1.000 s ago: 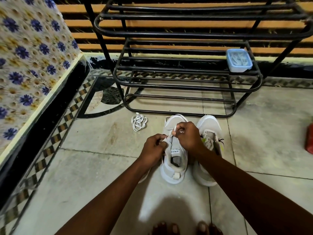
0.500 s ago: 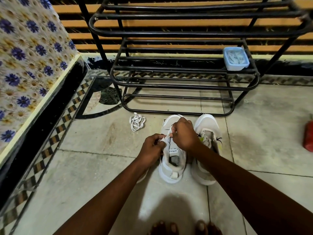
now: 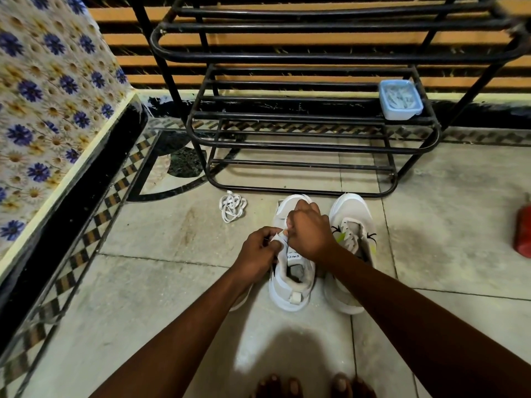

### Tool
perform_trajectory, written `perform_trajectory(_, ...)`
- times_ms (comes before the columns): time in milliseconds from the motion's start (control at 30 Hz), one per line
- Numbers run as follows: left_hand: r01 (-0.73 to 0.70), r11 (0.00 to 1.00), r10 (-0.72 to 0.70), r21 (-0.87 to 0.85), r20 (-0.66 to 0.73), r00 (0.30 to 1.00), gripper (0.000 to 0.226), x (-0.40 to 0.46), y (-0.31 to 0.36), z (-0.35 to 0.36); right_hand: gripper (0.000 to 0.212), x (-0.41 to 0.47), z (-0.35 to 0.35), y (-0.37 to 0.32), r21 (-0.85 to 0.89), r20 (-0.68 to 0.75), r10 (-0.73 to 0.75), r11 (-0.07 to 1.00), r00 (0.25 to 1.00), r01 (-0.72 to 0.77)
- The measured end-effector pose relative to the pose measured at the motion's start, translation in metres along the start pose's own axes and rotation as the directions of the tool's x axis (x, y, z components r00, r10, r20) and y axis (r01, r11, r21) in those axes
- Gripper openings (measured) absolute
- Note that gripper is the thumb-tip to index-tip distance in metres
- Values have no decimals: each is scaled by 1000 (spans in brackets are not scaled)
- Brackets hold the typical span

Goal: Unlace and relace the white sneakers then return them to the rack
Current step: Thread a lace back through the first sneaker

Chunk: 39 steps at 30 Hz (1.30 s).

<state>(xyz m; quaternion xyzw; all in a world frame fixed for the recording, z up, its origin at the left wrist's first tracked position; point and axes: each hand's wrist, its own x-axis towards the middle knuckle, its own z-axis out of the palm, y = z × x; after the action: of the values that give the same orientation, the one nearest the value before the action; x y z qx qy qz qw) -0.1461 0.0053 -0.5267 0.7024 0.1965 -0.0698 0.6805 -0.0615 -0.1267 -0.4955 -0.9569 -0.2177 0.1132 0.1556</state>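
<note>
Two white sneakers stand side by side on the floor, toes toward the black metal rack (image 3: 301, 145). My left hand (image 3: 258, 251) grips the upper edge of the left sneaker (image 3: 290, 285) beside its tongue. My right hand (image 3: 310, 231) is curled over the same shoe's eyelets and pinches a white lace end. The right sneaker (image 3: 352, 234) stands untouched, with no lace in its eyelets. A loose white lace (image 3: 232, 205) lies bundled on the floor to the left of the shoes.
A light blue plastic box (image 3: 400, 99) sits on the rack's lower shelf at the right. A red object (image 3: 523, 231) stands at the right edge of the floor. A floral-covered ledge (image 3: 51, 110) runs along the left. My bare toes (image 3: 310, 386) show at the bottom.
My right hand has shifted slightly back toward the left hand over the left sneaker's eyelets. Both hands stay on the same shoe.
</note>
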Motion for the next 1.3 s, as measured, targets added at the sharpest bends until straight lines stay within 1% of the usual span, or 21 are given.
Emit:
perform_trajectory(67, 8, 1000, -8, -14, 5, 1000, 41, -1, 1, -1, 19, 1, -1, 1, 121, 20, 21, 992, 1000, -23)
perform_trajectory(133, 17, 999, -16, -35, 18, 1000, 39, -2, 2, 0, 29, 0, -5, 4, 233, 13, 29, 972, 999, -31)
perform_trajectory(200, 11, 999, -10, -32, 24, 1000, 34, -2, 4, 1, 29, -2, -8, 8, 299, -28, 46, 954, 999, -36)
perform_trajectory(267, 4, 1000, -3, -20, 13, 1000, 34, -2, 3, 2, 23, -4, -6, 13, 331, -92, 71, 943, 993, -36)
perform_trajectory(333, 9, 1000, -9, -19, 10, 1000, 35, -1, 2, 2, 18, -3, -1, 16, 321, -133, 87, 946, 987, -40)
perform_trajectory(433, 24, 1000, -24, -12, 14, 1000, 38, 0, 3, 2, 11, 3, 11, 15, 250, -78, 146, 961, 986, -123)
perform_trajectory(533, 27, 999, -26, -18, 21, 999, 52, 1, 5, 3, 20, 11, 23, 15, 221, -37, 184, 960, 982, -172)
perform_trajectory(600, 35, 999, -35, -25, 25, 999, 54, 2, 6, 3, 21, 13, 29, 18, 250, -31, 205, 949, 978, -191)
perform_trajectory(700, 48, 999, -47, -21, 31, 998, 42, 3, 4, 1, 17, 12, 31, 22, 340, -20, 251, 912, 968, -230)
perform_trajectory(800, 50, 999, -50, -13, 21, 999, 31, 4, 3, 1, 13, 1, 20, 20, 374, -81, 284, 897, 955, -235)
perform_trajectory(900, 55, 998, -55, -11, 19, 998, 29, 2, 6, 2, 7, -9, 14, 13, 343, -106, 280, 911, 954, -230)
perform_trajectory(1033, 68, 998, -68, -3, 18, 998, 30, 1, 9, 2, 7, -14, 7, 0, 322, -43, 285, 911, 957, -257)
perform_trajectory(1167, 68, 998, -68, 6, 16, 998, 28, 1, 10, 2, 6, -14, 4, -5, 319, -25, 269, 915, 963, -248)
perform_trajectory(1233, 72, 997, -72, 1, 19, 997, 32, 2, 9, 2, 17, -14, 5, -1, 353, -15, 259, 905, 966, -237)
perform_trajectory(1300, 72, 997, -72, -2, 20, 997, 32, 3, 7, 2, 25, -19, 7, 5, 410, -57, 299, 877, 953, -251)
